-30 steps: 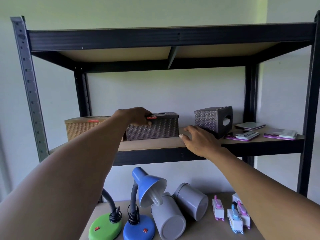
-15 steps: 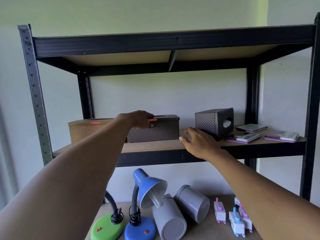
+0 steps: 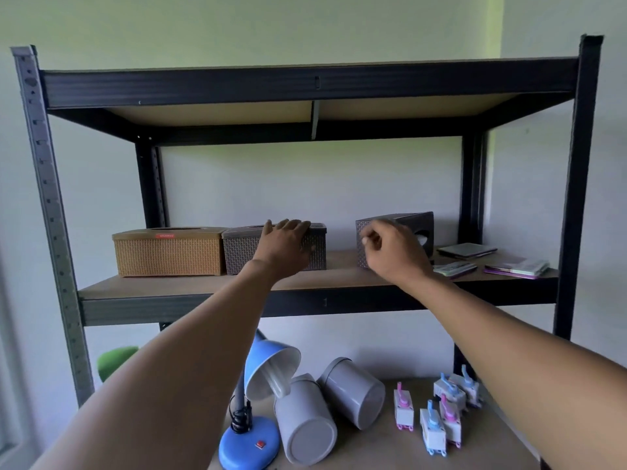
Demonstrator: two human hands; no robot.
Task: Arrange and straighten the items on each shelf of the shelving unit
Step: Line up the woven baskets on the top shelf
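Your right hand (image 3: 395,251) has lifted off the shelf's front edge since a second ago and now sits in front of the cube tissue box (image 3: 397,239), fingers curled toward its face — whether they actually pinch it, you cannot tell. Your left hand (image 3: 285,245) has slid from the top of the grey tissue box (image 3: 274,247) to its front, fingers laid flat and relaxed against the woven side.

Nearest you, on the lower board (image 3: 492,435), a blue desk lamp (image 3: 258,401) leans over two grey canisters (image 3: 325,415) lying on their sides, with a cluster of small pink and blue toy pieces (image 3: 437,412) to the right and a green lamp shade (image 3: 115,362) peeking out behind your left arm.

Farther up, the middle shelf (image 3: 203,286) carries a tan tissue box (image 3: 168,251) touching the grey one on its left, the cube box well apart to the right, then three flat purple-edged booklets (image 3: 492,262) scattered near the right post. Behind the black metal frame (image 3: 305,86) stands a pale wall — greenish toward the top.
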